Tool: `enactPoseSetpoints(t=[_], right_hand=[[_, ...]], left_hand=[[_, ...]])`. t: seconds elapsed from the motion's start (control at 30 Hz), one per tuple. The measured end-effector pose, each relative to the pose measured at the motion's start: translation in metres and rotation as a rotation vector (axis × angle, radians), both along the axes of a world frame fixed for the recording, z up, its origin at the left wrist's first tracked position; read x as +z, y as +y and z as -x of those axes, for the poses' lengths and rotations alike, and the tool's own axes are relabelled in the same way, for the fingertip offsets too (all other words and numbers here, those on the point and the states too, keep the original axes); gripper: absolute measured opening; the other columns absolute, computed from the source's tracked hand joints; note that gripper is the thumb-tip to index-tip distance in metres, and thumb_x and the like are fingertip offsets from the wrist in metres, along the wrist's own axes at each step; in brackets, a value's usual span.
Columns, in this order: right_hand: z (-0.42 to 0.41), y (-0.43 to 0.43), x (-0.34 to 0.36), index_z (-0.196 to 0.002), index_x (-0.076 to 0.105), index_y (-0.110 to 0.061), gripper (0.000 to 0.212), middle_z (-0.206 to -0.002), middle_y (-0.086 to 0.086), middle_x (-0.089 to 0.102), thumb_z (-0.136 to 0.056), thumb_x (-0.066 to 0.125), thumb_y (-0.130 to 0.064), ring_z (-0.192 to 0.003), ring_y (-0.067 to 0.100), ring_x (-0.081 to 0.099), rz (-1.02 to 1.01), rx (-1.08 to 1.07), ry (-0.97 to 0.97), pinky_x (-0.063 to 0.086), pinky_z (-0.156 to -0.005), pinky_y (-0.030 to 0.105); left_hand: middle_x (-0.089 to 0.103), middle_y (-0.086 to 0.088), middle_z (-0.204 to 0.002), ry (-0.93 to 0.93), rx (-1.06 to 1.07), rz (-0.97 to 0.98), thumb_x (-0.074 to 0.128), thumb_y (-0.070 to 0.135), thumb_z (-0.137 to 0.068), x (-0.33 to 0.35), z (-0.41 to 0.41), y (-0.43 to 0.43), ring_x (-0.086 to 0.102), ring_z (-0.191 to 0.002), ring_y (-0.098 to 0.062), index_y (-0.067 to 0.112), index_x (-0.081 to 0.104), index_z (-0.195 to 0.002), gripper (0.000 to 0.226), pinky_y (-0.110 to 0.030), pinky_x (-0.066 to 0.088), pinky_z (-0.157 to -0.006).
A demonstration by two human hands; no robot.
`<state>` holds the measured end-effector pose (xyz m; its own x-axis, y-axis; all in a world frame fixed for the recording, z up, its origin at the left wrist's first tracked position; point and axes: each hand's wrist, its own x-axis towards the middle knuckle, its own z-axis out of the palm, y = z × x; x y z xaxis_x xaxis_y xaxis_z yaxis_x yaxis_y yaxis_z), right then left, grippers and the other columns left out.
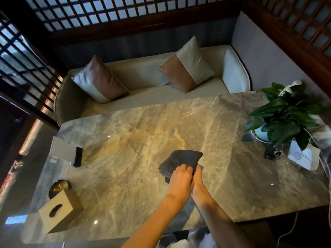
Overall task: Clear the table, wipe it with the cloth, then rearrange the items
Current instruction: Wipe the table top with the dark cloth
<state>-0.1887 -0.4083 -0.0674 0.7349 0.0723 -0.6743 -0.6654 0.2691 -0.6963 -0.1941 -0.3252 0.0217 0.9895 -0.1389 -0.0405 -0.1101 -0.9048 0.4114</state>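
Note:
A dark grey folded cloth lies on the marble table near its middle. My left hand grips the cloth's near edge with curled fingers. My right hand sits beside and partly under the left one, also closed on the cloth's near edge. A tan tissue box stands at the near left, with a round gold-and-black ashtray just behind it. A sign holder with a black base stands at the left edge. A potted green plant sits at the right end.
A small dark round object and a clear glass piece stand near the plant. A cream sofa with two cushions runs along the far side of the table. Wooden lattice screens enclose the booth. A cable hangs at the right edge.

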Motion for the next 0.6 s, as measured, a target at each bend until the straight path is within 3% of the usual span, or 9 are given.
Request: enactPoseSetpoints(t=[0.13,0.2,0.27,0.33,0.37,0.43,0.5,0.6], right_hand=[[-0.005,0.01,0.004,-0.09,0.065,-0.028,0.039,-0.092,0.006,0.07,-0.084,0.052,-0.064,-0.079,0.014,0.068,-0.163,-0.174,0.068,0.053,-0.073,0.031],[-0.016,0.007,0.01,-0.09,0.07,-0.016,0.052,-0.079,0.014,0.075,-0.092,0.042,-0.06,-0.065,0.023,0.073,-0.26,-0.23,0.147,0.057,-0.064,0.033],[-0.035,-0.002,0.016,-0.103,0.069,-0.008,0.068,-0.088,0.018,0.076,-0.092,0.037,-0.068,-0.074,0.032,0.075,-0.292,-0.256,0.138,0.062,-0.063,0.041],[-0.058,-0.017,0.01,-0.115,0.067,-0.005,0.082,-0.105,0.022,0.073,-0.087,0.038,-0.075,-0.094,0.037,0.073,-0.313,-0.32,0.063,0.061,-0.075,0.052],[-0.072,-0.026,0.003,-0.114,0.07,-0.002,0.087,-0.112,0.024,0.071,-0.082,0.044,-0.078,-0.104,0.037,0.069,-0.317,-0.311,0.032,0.057,-0.088,0.056],[-0.096,-0.04,-0.007,-0.112,0.072,0.002,0.087,-0.123,0.025,0.066,-0.076,0.055,-0.076,-0.119,0.038,0.061,-0.205,-0.28,0.01,0.043,-0.108,0.054],[-0.128,-0.054,-0.018,-0.12,0.068,-0.001,0.076,-0.128,0.023,0.064,-0.083,0.057,-0.067,-0.122,0.037,0.06,-0.077,-0.254,-0.03,0.037,-0.113,0.051],[-0.178,-0.058,-0.037,-0.128,0.06,-0.007,0.071,-0.13,0.013,0.065,-0.087,0.053,-0.064,-0.118,0.029,0.063,0.119,-0.206,-0.095,0.04,-0.111,0.045]], left_hand=[[0.061,-0.007,-0.1,0.1,0.047,0.27,0.039,0.03,-0.095,-0.013,0.014,0.035,0.054,-0.094,-0.021,0.015,0.061,-0.105,0.028,-0.034,0.046,-0.085],[0.064,-0.006,-0.102,0.113,0.147,0.402,0.041,0.029,-0.094,-0.034,0.024,0.064,0.057,-0.097,-0.019,0.017,0.062,-0.107,0.027,-0.034,0.047,-0.09],[0.065,-0.009,-0.108,0.115,0.281,0.449,0.041,0.025,-0.094,-0.071,0.033,0.104,0.062,-0.1,-0.023,0.014,0.062,-0.113,0.03,-0.037,0.049,-0.092],[0.063,-0.011,-0.113,0.136,0.344,0.353,0.042,0.018,-0.094,-0.109,0.04,0.145,0.061,-0.102,-0.027,0.012,0.059,-0.117,0.03,-0.036,0.05,-0.09],[0.063,-0.011,-0.115,0.12,0.347,0.26,0.042,0.018,-0.092,-0.131,0.042,0.163,0.061,-0.103,-0.029,0.014,0.057,-0.118,0.03,-0.037,0.049,-0.088],[0.057,-0.014,-0.128,0.122,0.358,0.111,0.033,0.029,-0.089,-0.165,0.047,0.19,0.057,-0.116,-0.034,0.014,0.05,-0.127,0.044,-0.042,0.046,-0.096],[0.042,-0.017,-0.145,0.117,0.405,0.049,0.024,0.04,-0.09,-0.194,0.051,0.206,0.039,-0.136,-0.037,0.011,0.04,-0.14,0.059,-0.047,0.03,-0.112],[0.033,-0.018,-0.153,-0.01,0.496,0.048,0.011,0.057,-0.093,-0.228,0.059,0.221,0.025,-0.144,-0.036,0.011,0.033,-0.146,0.073,-0.04,0.008,-0.12]])
